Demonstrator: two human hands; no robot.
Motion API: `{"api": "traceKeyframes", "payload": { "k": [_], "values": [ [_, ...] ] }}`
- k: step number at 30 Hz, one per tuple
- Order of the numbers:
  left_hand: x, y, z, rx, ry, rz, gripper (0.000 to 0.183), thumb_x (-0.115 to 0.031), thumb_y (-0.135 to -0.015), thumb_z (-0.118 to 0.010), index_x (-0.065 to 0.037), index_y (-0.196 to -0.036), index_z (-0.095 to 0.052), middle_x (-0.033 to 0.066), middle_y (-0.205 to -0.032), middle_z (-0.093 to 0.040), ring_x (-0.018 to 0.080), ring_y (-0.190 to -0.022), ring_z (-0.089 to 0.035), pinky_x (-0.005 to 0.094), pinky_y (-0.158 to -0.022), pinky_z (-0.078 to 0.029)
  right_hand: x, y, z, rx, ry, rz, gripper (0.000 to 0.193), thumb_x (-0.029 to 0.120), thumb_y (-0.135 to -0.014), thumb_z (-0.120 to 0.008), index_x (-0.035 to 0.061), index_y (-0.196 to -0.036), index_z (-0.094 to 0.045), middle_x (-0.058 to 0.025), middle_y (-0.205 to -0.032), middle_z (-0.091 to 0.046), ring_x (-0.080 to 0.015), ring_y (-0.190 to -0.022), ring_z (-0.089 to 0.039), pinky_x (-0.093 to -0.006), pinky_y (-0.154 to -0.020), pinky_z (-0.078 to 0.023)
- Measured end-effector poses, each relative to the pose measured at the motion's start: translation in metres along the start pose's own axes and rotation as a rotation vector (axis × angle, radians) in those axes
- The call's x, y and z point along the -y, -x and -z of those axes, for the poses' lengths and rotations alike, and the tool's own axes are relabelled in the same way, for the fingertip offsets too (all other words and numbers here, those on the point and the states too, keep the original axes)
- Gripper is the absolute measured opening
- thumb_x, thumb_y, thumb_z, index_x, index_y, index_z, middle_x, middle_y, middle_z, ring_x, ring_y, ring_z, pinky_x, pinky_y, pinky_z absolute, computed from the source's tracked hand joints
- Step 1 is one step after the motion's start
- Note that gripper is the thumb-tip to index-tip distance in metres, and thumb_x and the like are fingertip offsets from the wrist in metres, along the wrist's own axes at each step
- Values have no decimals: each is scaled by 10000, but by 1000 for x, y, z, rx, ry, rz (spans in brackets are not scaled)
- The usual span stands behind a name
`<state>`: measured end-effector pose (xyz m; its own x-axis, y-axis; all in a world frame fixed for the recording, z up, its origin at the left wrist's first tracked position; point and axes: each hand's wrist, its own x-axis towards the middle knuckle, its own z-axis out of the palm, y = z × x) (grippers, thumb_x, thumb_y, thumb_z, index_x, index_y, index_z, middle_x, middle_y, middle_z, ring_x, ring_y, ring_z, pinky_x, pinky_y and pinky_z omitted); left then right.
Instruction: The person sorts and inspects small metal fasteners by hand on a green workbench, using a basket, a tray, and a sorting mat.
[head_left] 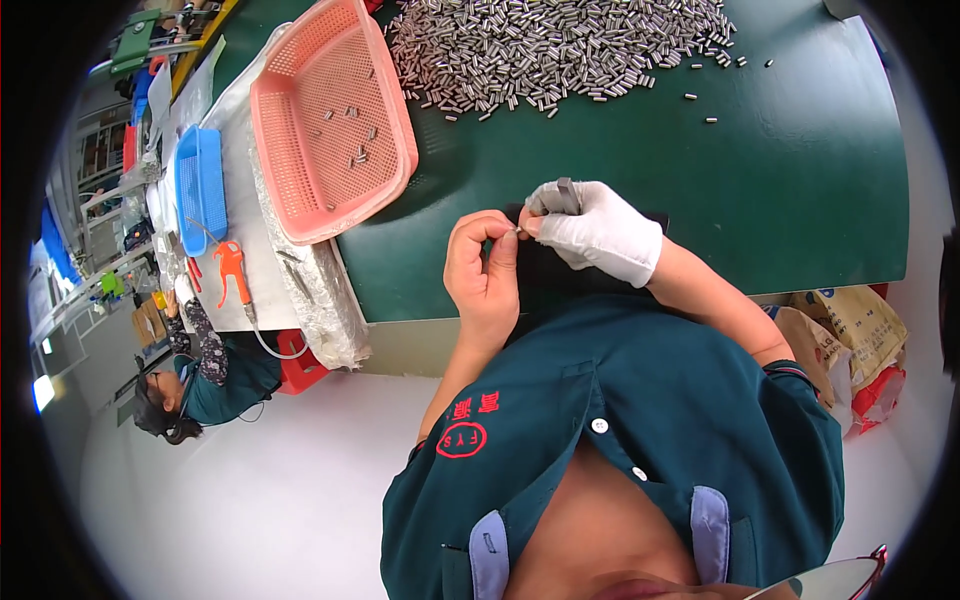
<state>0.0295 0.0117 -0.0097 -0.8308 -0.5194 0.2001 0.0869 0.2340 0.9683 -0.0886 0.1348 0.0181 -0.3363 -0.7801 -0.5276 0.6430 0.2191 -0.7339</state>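
My bare left hand (484, 268) is closed in a pinch, thumb against forefinger, in front of my chest at the near edge of the green table (800, 180). A tiny shiny metal piece (519, 230) shows at its fingertips, mostly covered by them. My right hand (600, 232), in a white glove with bare fingertips, meets the left one there. Its fingers are curled round a flat grey bar (568, 195), whose end sticks up between them; the rest of the bar is hidden. Below the hands lies a dark mat or cloth (560, 275).
A large heap of short metal cylinders (560, 45) covers the table's far side. To the left stand a pink basket (400, 150) with several cylinders, a blue basket (205, 185) and an orange air gun (232, 268). A co-worker (225, 370) sits far left; bags (850, 335) lie right.
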Motion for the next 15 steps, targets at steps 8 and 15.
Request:
{"api": "traceKeyframes", "payload": {
  "k": [8,15],
  "values": [
    [-5,-3,3,37,-125,-23,66,25,-881,-595,3,-907,-539,97,-909,-571,165,-799,-542,263,-724,-455,-3,-2,-1,-22,21,22,179,184,-886,-609,21,-960,-597,28,-785,-555,-31,-558,-387,-199,-476,-312],
    [-9,-3,3,58,-181,-26,64,13,-880,-601,1,-896,-540,97,-901,-575,172,-798,-546,265,-725,-454,-8,-3,0,-22,68,64,185,171,-889,-607,6,-971,-594,15,-801,-569,-30,-564,-404,-199,-476,-320]
  ]
}}
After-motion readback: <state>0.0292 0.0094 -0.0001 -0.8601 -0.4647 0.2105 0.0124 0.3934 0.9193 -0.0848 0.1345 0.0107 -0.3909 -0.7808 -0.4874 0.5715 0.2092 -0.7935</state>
